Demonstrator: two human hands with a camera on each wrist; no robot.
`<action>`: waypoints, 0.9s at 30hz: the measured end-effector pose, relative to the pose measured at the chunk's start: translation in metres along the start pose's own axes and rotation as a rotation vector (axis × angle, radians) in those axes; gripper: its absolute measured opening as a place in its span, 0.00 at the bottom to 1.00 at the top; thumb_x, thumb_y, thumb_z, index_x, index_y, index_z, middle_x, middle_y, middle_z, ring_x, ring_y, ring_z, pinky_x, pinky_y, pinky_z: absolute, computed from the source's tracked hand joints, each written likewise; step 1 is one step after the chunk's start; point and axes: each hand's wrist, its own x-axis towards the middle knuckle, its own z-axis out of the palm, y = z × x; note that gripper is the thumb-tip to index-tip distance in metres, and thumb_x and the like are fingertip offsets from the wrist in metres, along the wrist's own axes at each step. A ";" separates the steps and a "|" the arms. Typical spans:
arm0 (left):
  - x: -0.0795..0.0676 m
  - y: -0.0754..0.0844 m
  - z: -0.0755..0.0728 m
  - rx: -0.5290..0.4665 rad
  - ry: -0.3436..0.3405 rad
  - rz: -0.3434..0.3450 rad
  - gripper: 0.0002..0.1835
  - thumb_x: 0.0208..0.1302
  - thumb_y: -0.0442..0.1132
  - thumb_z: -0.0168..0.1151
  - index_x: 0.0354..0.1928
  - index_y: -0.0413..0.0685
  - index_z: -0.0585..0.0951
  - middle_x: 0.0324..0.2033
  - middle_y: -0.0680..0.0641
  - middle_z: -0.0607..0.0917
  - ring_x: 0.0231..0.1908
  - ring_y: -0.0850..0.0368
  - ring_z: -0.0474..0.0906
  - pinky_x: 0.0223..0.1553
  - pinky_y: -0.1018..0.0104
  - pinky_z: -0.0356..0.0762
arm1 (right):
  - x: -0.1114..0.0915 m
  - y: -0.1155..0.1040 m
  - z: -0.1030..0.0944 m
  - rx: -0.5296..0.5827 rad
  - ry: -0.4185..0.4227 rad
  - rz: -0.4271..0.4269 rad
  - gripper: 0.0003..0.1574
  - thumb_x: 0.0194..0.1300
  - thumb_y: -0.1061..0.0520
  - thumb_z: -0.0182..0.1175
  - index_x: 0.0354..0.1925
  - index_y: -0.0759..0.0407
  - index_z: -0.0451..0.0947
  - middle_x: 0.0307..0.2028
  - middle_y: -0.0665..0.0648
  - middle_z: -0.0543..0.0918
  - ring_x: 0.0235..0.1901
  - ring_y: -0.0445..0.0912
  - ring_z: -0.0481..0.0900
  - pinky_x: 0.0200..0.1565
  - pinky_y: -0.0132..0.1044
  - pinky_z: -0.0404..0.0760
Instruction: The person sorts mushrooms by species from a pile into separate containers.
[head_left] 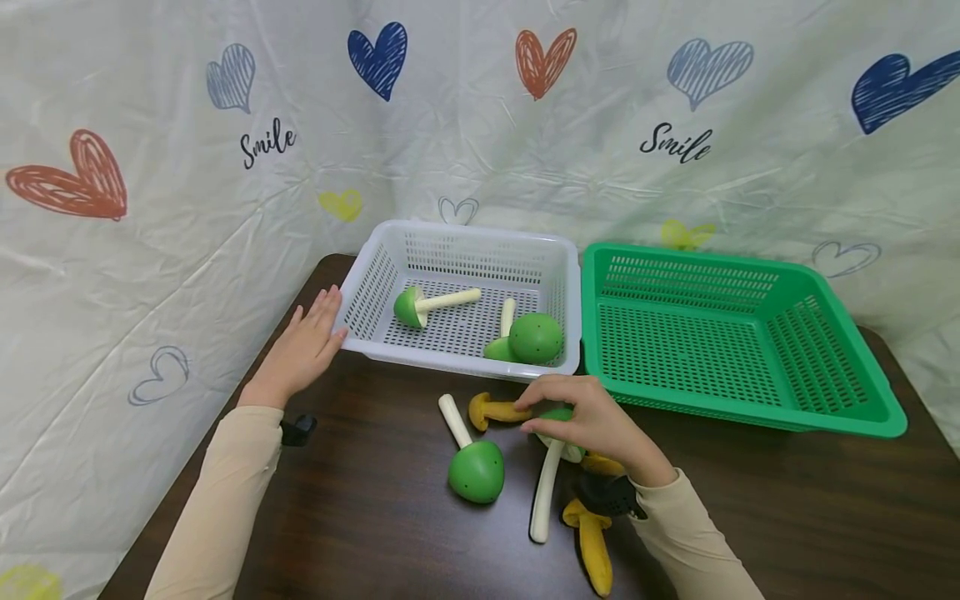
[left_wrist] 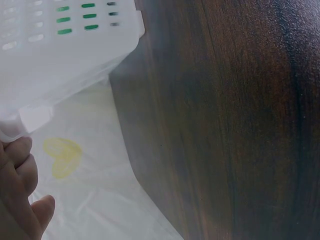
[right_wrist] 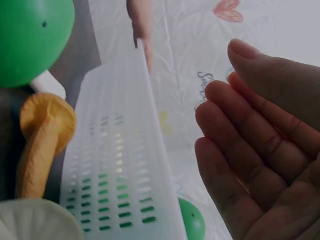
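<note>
My left hand (head_left: 302, 346) rests with straight fingers at the left rim of the white basket (head_left: 450, 363). Over the toy mushrooms near the basket's front is my right hand (head_left: 592, 417), fingers loosely bent, thumb apart and nothing held in the right wrist view. Partly hidden beneath it lies a green-capped mushroom (head_left: 546, 492) with a pale stem. A yellow mushroom (head_left: 487, 411) lies just left of the fingertips. Another green mushroom (head_left: 477, 472) lies further left, stem toward the basket. Two more yellow ones, a front mushroom (head_left: 595, 554) and a half-covered mushroom (head_left: 606, 465), lie near the right wrist.
Inside the white basket are several green-capped mushrooms, one lying sideways (head_left: 411, 307) and a round cap (head_left: 536, 338) at the right. A green basket (head_left: 892, 417) stands beside it on the dark wooden table (head_left: 360, 500). A sheet printed with hearts (head_left: 480, 133) hangs behind.
</note>
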 end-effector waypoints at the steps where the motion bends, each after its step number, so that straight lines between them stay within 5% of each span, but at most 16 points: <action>1: 0.000 0.000 0.000 0.001 0.000 -0.001 0.35 0.74 0.48 0.39 0.72 0.34 0.45 0.72 0.39 0.47 0.72 0.45 0.40 0.67 0.41 0.40 | 0.000 0.000 0.002 0.011 -0.007 0.011 0.17 0.51 0.68 0.69 0.41 0.57 0.82 0.36 0.54 0.84 0.36 0.47 0.81 0.38 0.33 0.79; 14: 0.000 0.000 0.000 -0.009 -0.002 0.001 0.35 0.74 0.49 0.37 0.72 0.34 0.44 0.72 0.38 0.47 0.71 0.44 0.40 0.67 0.41 0.39 | -0.001 0.000 0.027 -0.009 -0.130 0.136 0.14 0.54 0.59 0.70 0.42 0.58 0.83 0.38 0.51 0.83 0.40 0.40 0.80 0.41 0.36 0.80; 27: 0.000 0.000 0.000 -0.007 0.010 0.008 0.34 0.75 0.49 0.37 0.72 0.33 0.45 0.72 0.38 0.48 0.71 0.43 0.42 0.66 0.39 0.42 | -0.002 0.006 0.047 -0.017 -0.228 0.233 0.22 0.51 0.57 0.72 0.46 0.58 0.80 0.46 0.52 0.82 0.46 0.43 0.78 0.46 0.39 0.79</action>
